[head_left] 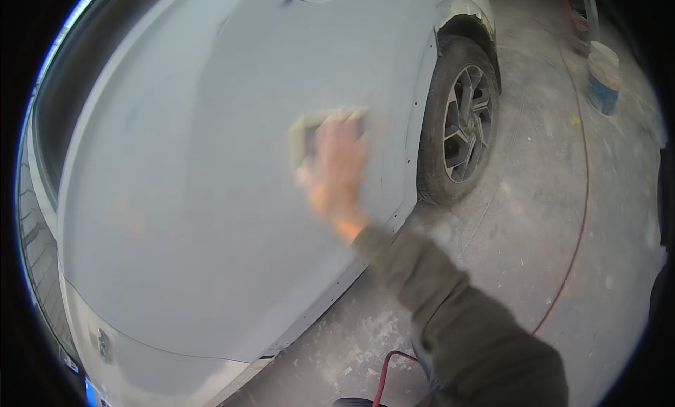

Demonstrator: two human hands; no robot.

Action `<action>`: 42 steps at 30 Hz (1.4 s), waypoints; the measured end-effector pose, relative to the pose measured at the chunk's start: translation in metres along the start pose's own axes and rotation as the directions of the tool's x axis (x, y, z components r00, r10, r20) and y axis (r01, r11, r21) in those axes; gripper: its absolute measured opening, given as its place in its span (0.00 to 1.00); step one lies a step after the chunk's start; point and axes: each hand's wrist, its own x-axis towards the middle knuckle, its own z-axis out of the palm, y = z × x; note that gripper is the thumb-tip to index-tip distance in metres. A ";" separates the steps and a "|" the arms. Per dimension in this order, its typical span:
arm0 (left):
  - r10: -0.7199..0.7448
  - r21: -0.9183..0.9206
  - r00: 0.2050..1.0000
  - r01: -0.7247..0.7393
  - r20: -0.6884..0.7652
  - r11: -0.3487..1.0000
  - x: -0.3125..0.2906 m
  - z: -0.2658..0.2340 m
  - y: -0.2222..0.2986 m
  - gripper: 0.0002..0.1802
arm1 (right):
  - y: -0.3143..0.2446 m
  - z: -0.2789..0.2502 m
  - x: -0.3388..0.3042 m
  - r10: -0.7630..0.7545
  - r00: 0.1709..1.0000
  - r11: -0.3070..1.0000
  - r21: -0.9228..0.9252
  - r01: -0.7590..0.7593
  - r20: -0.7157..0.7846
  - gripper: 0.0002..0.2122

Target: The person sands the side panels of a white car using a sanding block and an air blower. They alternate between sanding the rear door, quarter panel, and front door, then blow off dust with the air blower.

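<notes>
My right hand [339, 154], smeared by motion, lies on a squarish sanding pad [304, 136] with pale yellow edges. The pad rests against the dull grey side of a car [246, 217], near the middle of the panel. Its fingers point up and away, and the palm covers much of the pad. The dark green sleeve [450, 294] of that arm comes in from the lower right. Faint brownish and bluish patches show on the grey surface. My left hand is out of view.
To the right of the panel stands the car's wheel [467, 122]. A red hose [582, 217] runs along the grey concrete floor [520, 231], with another red length [385, 375] low in view. A white-and-blue bucket [603, 87] stands near a red frame [575, 17] at the far right.
</notes>
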 end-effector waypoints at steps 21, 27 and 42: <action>-0.032 0.018 0.995 0.033 -0.093 0.999 -0.023 0.010 0.012 0.18 | -0.117 0.033 -0.220 -0.251 0.759 0.967 0.185 0.174 0.601 0.24; -0.065 0.126 0.994 0.054 0.088 0.991 0.019 -0.015 0.003 0.19 | -0.029 0.026 -0.213 -0.780 0.349 0.600 0.779 0.184 0.519 0.26; -0.037 -0.030 0.971 0.031 -0.235 0.999 0.022 -0.113 0.005 0.21 | -0.097 0.066 -0.310 -0.856 0.236 0.494 0.594 0.635 0.460 0.32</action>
